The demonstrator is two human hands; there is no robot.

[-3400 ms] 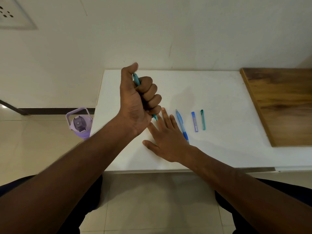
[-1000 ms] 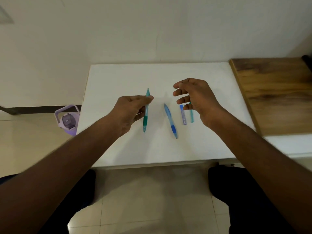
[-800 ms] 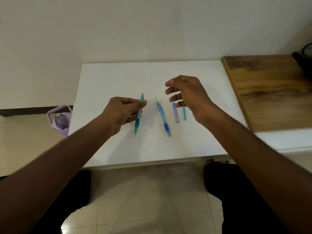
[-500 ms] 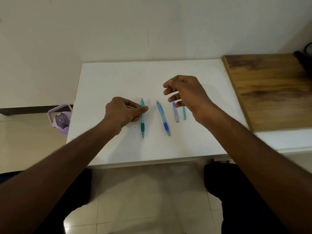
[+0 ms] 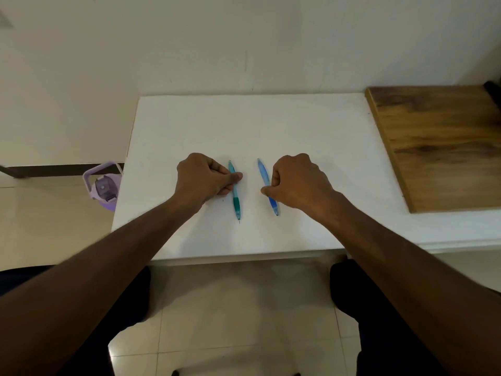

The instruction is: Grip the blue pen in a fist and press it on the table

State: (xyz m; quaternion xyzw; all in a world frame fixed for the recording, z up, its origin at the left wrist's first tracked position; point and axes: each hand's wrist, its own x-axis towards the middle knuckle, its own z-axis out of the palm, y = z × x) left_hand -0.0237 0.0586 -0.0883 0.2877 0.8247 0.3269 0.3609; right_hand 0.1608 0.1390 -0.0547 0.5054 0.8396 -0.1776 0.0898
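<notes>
A teal mechanical pencil lies on the white table, tip toward me. My left hand rests beside it, thumb and fingers pinching its barrel. To its right lies a blue mechanical pencil. My right hand sits over that pencil's right side, fingers curled, thumb and fingertips pinching its middle. The small lead case and the teal cap seen before are hidden under my right hand.
A wooden board covers the table's right end. A lilac water bottle stands on the tiled floor left of the table. The wall runs right behind the table's far edge. My knees sit under the near edge.
My left hand has lowered the teal pencil onto the table. My right hand has come down from above the small items and closed its fingers on the blue pencil.
</notes>
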